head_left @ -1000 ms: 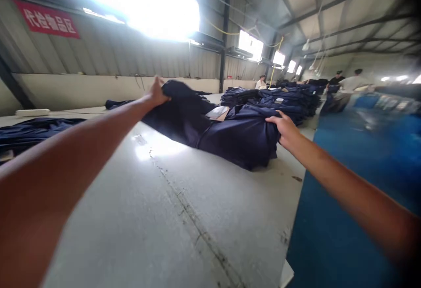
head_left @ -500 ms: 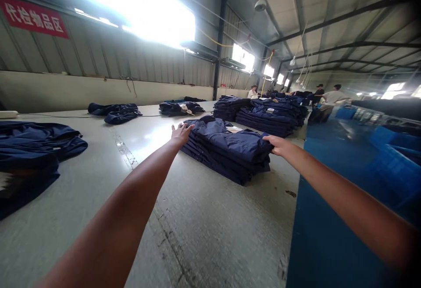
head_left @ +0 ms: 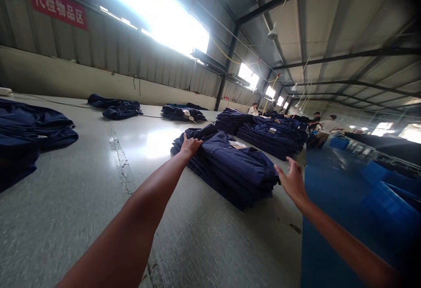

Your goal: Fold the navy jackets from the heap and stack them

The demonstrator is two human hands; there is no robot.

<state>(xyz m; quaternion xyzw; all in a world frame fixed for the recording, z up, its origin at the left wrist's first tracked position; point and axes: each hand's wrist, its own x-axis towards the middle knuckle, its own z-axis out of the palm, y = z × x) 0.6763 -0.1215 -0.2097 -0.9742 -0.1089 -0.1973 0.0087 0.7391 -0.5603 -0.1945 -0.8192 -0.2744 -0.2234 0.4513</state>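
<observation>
A stack of folded navy garments [head_left: 230,165] lies on the pale table in front of me, with a paper tag [head_left: 237,144] and a thin light cord on its top piece. My left hand [head_left: 191,146] is at the stack's left end, its fingers closed on the top garment near a dark, raised fold; part of the grip is hidden in the cloth. Just off the right end of the stack is my right hand [head_left: 293,181], its thumb and fingers apart and nothing between them.
Taller piles of navy garments [head_left: 272,132] stand farther along the table [head_left: 197,244]. Loose garments lie at left [head_left: 33,125] and by the wall [head_left: 115,106]. Blue bins [head_left: 391,200] stand on the blue floor at right. People [head_left: 325,130] are in the background.
My right hand has let go of the stack's right corner and opened beside it. My left hand has gone from spread on the cloth to gripping the top garment. The view has tilted.
</observation>
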